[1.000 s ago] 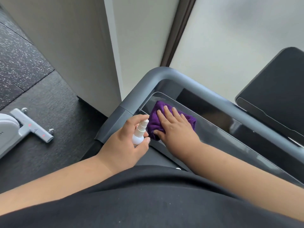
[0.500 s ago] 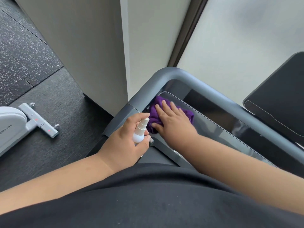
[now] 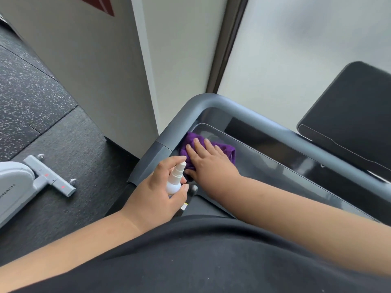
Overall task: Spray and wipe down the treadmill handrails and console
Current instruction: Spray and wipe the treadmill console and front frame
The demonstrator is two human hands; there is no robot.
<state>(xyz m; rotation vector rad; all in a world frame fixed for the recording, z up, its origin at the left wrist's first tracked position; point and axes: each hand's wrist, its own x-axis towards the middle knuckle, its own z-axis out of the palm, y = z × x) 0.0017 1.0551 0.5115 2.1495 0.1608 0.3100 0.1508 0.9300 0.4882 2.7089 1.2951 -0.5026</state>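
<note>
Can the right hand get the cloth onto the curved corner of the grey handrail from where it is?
Probably yes. The right hand presses the purple cloth flat on the console, right beside the handrail corner, with nothing between them.

The spray bottle (image 3: pixel 174 182) body is hidden, seemingly inside the curled fingers.

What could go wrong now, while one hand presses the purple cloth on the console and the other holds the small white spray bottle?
1. The left hand grips the small white spray bottle with its nozzle right beside the right hand; a spray might wet those fingers instead.
2. The crumpled purple cloth sits in the glossy dark console's corner against the grey curved handrail; the far side may stay unwiped.
</note>
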